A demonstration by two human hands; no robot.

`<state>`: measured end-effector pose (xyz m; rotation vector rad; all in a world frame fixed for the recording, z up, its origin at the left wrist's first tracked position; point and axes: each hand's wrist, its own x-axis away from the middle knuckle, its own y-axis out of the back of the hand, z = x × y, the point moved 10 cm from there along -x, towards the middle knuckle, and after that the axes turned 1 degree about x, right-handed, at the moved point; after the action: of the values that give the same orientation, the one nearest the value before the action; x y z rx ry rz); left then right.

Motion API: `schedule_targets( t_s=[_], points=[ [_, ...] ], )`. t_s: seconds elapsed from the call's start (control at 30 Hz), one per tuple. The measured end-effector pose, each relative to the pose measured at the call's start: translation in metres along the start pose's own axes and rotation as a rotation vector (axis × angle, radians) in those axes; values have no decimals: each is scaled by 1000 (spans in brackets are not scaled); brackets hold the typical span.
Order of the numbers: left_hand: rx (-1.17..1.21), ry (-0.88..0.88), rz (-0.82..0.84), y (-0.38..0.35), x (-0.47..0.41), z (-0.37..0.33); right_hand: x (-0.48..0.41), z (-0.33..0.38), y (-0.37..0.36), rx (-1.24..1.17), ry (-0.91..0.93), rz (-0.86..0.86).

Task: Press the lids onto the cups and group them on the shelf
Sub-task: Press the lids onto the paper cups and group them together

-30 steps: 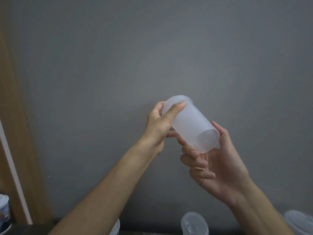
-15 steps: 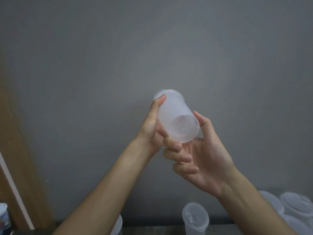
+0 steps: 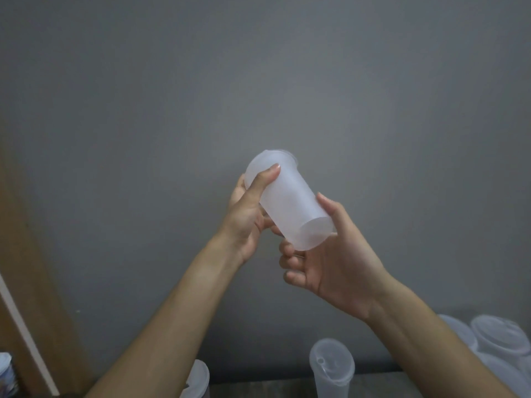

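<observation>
Cup point(image 3: 290, 205) tilted — L hand point(image 3: 247, 219) grips lid point(image 3: 271, 155) end, R hand point(image 3: 339, 254) holds base.

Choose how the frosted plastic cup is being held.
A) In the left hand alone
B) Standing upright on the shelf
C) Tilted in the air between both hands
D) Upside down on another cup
C: the frosted plastic cup lies tilted in the air, the left hand gripping its rim end and the right hand holding its base.

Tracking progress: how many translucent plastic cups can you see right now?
6: one translucent plastic cup held between left hand and right hand; one lidded cup bottom centre; one half-hidden cup behind the left forearm; three clustered cups bottom right. Arms may hide more.
</observation>
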<state>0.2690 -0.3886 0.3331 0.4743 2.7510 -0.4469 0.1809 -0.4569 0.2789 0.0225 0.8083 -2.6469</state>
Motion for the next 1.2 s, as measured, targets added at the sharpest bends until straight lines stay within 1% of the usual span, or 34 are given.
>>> schedule_targets(
  t_s=[0.1, 0.17, 0.27, 0.4, 0.53, 0.63, 0.7, 0.73, 0.8, 0.87, 0.9, 0.93, 1.0, 1.1, 1.2],
  points=[
    [2, -6, 98, -8, 2, -8, 2, 4, -12, -217, 3, 112],
    [-15, 35, 85, -9, 3, -5, 3, 7, -18, -309, 14, 155],
    [-49, 130, 63, -9, 7, 7, 2, 11, -22, -317, 37, 134],
    [-34, 175, 28, -6, 6, 11, 1, 12, -24, -319, 29, 143],
    [-23, 233, 46, -8, 10, 22, 0, 11, -26, -302, 30, 157],
    [56, 285, 86, -13, 15, 34, -2, 6, -23, -267, 20, 153],
    [108, 241, 77, -13, 12, 30, -2, 0, -16, -175, 0, 127],
    [107, 190, 67, -10, 10, 26, -2, -5, -9, -77, -10, 102],
    [84, 59, 39, -4, 9, 17, -1, -11, 12, 234, 1, 16],
    [-51, -142, -15, 2, 14, 5, -1, -9, 40, 571, 85, -125],
    [-141, -217, -21, 1, 20, 1, 2, -6, 52, 697, 138, -200],
    [-219, -256, -3, -3, 27, 2, 5, -4, 62, 793, 187, -263],
    [-320, -264, 45, -11, 37, 12, 11, -7, 77, 910, 242, -327],
    [-447, -290, 86, -18, 51, 36, 21, -16, 94, 951, 285, -373],
    [-537, -289, 144, -30, 65, 70, 30, -16, 112, 1017, 370, -411]
  ],
)
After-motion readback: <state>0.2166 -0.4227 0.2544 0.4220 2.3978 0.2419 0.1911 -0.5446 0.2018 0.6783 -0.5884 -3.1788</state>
